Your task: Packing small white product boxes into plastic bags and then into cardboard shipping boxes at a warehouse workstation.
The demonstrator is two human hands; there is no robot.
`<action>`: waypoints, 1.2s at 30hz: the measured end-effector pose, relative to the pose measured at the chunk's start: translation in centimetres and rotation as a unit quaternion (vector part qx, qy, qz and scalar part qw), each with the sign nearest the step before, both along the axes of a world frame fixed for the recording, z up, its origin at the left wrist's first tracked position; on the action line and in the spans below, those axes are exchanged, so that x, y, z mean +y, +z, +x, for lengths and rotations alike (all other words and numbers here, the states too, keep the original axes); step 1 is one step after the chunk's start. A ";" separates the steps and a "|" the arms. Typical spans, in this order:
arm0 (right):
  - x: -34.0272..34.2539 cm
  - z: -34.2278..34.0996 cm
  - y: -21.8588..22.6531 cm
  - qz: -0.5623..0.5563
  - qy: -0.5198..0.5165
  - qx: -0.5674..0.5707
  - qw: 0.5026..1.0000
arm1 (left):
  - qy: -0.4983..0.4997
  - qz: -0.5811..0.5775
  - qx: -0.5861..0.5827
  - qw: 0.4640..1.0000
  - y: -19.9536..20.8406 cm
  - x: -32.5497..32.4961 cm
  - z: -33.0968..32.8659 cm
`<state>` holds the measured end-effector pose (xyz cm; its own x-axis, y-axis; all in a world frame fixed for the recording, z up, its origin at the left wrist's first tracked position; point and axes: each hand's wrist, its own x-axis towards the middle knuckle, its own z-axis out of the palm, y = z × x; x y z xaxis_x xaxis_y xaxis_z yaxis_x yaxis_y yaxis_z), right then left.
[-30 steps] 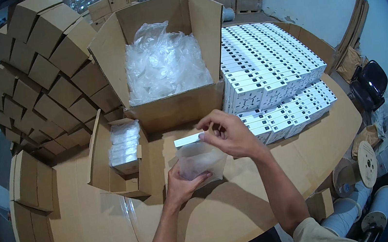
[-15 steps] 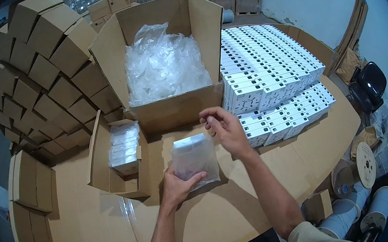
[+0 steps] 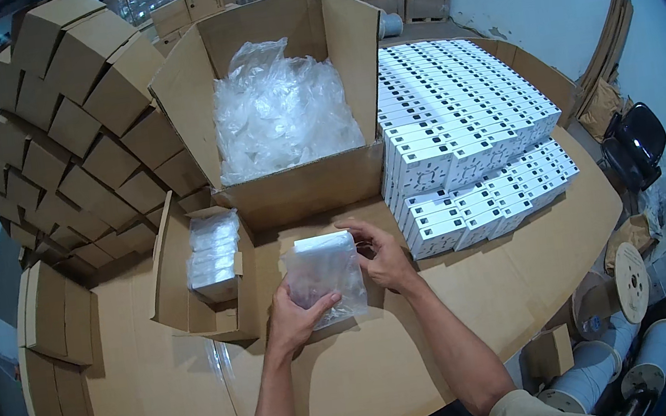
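A flat white box inside a frosted plastic bag (image 3: 324,281) is held up over the cardboard-covered table. My left hand (image 3: 299,318) grips its lower left side, with the thumb across the front. At the upper right corner, the fingers of my right hand (image 3: 382,259) close on the bag's edge by its mouth; some fingertips are hidden behind it. The white top of the box (image 3: 323,242) shows at that mouth. Just left of my hands, an open carton (image 3: 235,328) contains a row of bagged white boxes (image 3: 213,249).
Behind my hands a large open carton (image 3: 297,187) is full of clear plastic bags (image 3: 283,113). Stacked white boxes (image 3: 459,141) fill the right back of the table. Brown cartons (image 3: 87,131) are piled at the left. Cable spools (image 3: 594,367) lie beyond the right edge.
My right hand has come down and left from above the box to the bag's upper right corner. The bagged box in my left hand has shifted slightly left.
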<state>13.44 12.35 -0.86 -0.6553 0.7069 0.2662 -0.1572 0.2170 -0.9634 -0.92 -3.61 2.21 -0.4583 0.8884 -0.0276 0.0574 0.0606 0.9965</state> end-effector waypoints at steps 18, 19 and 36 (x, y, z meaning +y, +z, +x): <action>-0.7 -0.1 2.8 -0.008 -0.111 0.170 0.979 | -0.041 -0.042 -0.005 0.998 0.3 -0.2 -0.1; -0.9 -0.2 2.9 -0.001 -0.127 0.187 0.974 | -0.050 -0.032 -0.007 0.998 0.0 -0.1 -0.2; -1.3 0.1 2.7 -0.024 -0.115 0.153 0.981 | -0.040 -0.033 0.039 0.998 0.2 -0.2 -0.6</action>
